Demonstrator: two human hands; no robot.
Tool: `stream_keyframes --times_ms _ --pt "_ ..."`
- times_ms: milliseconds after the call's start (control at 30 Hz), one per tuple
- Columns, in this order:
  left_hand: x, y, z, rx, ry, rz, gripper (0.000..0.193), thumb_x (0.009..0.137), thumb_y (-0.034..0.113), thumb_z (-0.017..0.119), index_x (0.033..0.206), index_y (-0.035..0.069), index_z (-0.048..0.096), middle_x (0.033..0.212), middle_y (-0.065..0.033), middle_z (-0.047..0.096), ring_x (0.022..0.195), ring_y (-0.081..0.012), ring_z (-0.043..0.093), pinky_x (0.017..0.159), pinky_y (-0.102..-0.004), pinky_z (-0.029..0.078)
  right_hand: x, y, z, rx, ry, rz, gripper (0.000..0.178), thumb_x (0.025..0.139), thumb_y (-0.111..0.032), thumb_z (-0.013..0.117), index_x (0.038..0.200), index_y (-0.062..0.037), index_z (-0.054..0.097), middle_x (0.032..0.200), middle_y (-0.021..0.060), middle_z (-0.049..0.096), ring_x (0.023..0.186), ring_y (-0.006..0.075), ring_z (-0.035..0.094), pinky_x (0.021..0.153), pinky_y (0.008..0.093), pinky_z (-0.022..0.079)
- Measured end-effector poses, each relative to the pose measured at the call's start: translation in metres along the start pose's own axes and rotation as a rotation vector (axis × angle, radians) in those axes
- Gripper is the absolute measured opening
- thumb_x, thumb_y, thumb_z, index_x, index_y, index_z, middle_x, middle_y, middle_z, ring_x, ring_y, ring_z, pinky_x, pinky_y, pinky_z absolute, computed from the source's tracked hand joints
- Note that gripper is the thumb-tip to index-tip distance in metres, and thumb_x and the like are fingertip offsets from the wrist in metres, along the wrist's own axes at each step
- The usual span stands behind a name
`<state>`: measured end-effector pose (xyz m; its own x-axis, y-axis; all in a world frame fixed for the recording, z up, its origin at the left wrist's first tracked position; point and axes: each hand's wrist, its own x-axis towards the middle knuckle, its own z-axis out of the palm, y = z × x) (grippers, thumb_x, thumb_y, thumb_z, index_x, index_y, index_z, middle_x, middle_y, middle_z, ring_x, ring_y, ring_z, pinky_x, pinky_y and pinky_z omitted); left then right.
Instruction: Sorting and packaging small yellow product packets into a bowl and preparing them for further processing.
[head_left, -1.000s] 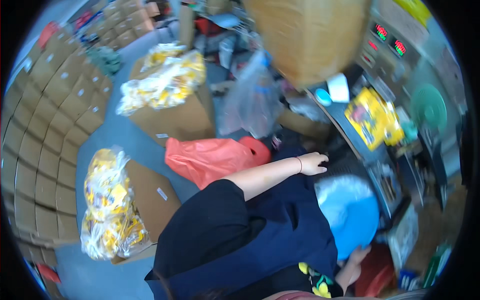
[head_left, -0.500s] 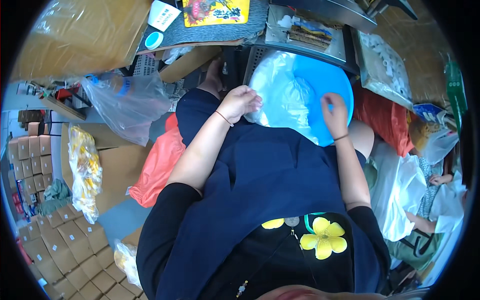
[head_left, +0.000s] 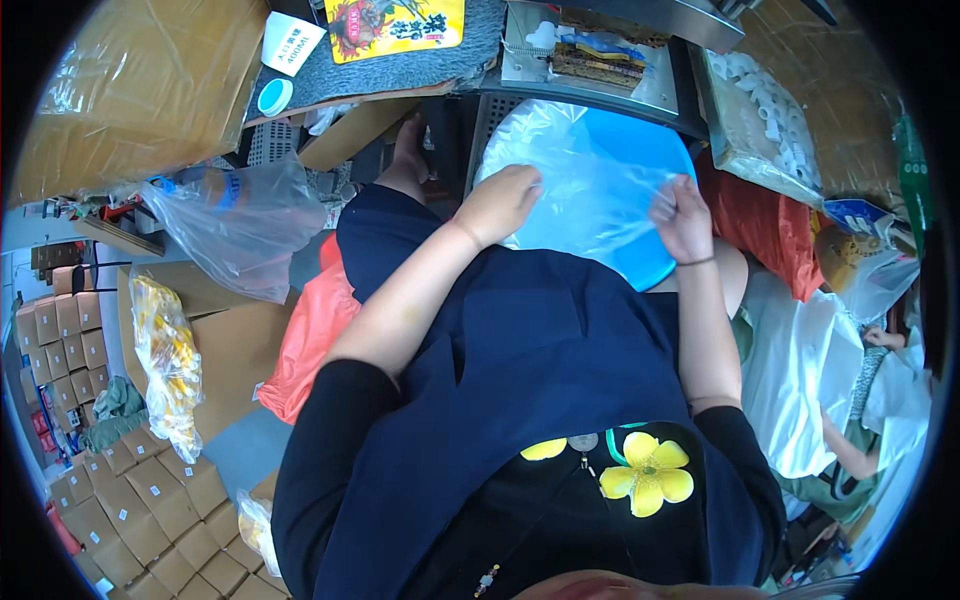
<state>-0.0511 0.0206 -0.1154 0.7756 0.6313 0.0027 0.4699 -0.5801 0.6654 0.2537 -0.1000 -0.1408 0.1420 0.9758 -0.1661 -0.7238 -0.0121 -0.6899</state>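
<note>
A blue plastic basin (head_left: 640, 140) stands at my knees, its left part covered by clear plastic film (head_left: 540, 125). Between my hands a clear plastic bag (head_left: 598, 190) is stretched across the basin. My left hand (head_left: 503, 205) is closed on the bag's left side, its fingertips partly turned away. At the basin's right rim, my right hand (head_left: 685, 222) pinches the other end, where the plastic gathers into creases.
Ahead is a cloth-covered bench (head_left: 410, 75) with a yellow packet (head_left: 395, 28) and a small white cup (head_left: 292, 43). A box of white plastic pieces (head_left: 765, 120) stands at right. Stacked cartons (head_left: 145, 500) fill the left; another person's arm (head_left: 848, 450) shows at right.
My right hand, apart from the plastic before, now grips it and has moved slightly right. The plastic has gone from lying crumpled in the basin to stretched between both hands.
</note>
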Motion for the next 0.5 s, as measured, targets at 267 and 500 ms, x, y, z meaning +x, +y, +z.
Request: stream_keyframes --times_ms 267,500 --pt "0.134 -0.028 0.027 0.422 0.135 0.015 0.040 0.098 0.027 0.046 0.135 0.013 0.054 0.141 -0.0175 0.052 0.132 -0.0328 0.048 0.110 -0.0458 0.038 -0.047 -0.096 0.016 -1.806 -0.334 -0.274 0.019 0.072 0.008 0.052 0.082 -0.0051 0.060 0.085 0.0167 0.055 0.078 0.0301 0.059 0.067 0.0375 0.046" --pt "0.177 -0.046 -0.034 0.226 0.382 -0.133 0.048 0.093 0.044 0.052 0.122 0.008 0.062 0.123 -0.0179 0.061 0.116 -0.0378 0.056 0.097 -0.0464 0.044 0.045 -0.077 -0.079 -2.446 0.547 0.081 0.039 0.097 -0.022 0.040 0.124 -0.0076 0.063 0.132 0.0211 0.058 0.122 0.0358 0.056 0.106 0.0448 0.042"
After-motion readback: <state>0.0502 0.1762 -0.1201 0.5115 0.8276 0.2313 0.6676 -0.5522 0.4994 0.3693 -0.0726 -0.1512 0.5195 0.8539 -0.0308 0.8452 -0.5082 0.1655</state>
